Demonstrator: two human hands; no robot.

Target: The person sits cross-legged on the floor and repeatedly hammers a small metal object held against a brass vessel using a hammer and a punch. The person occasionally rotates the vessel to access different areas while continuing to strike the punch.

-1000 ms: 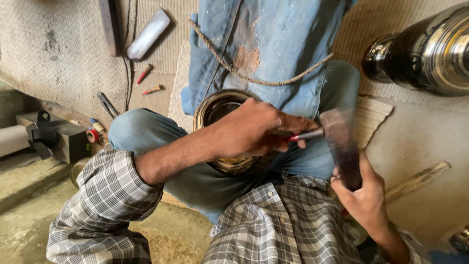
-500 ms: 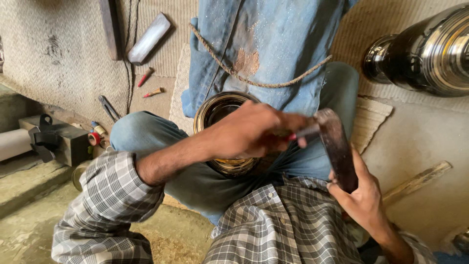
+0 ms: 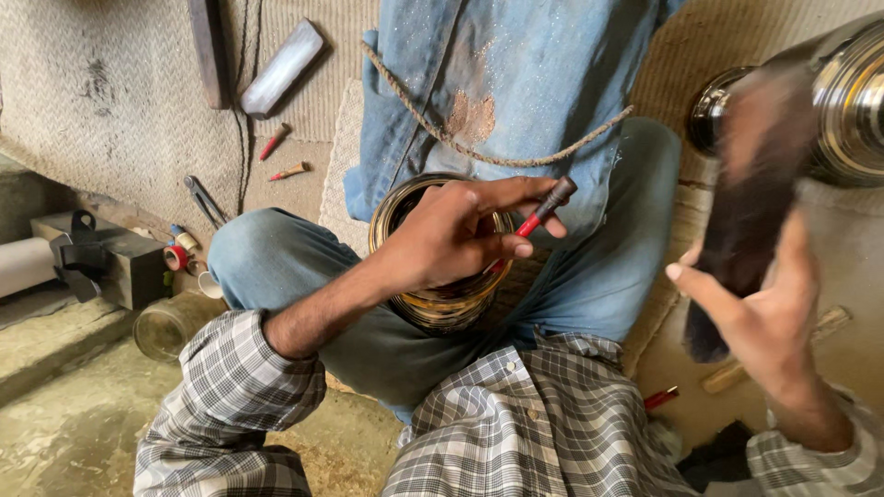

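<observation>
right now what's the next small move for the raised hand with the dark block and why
Probably bring the right hand and its dark wooden block down onto the red-tipped punch, which the left hand holds against the round brass bowl; the block is lifted clear.

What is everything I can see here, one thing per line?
brass bowl: one, golden, on the lap, under the left hand
punch tool: one, red shaft with dark head, in the left hand, tip toward the bowl
mallet: one, dark, blurred, raised in the right hand
rope: one, tan, across the blue apron
shiny metal vessel: one, silver and dark, top right
whetstone-like block: one, grey, top left on the mat
small red tools: two, on the mat
pliers: one, grey, left
glass jar: one, lying at left
left hand: gripping the punch
right hand: gripping the mallet
</observation>
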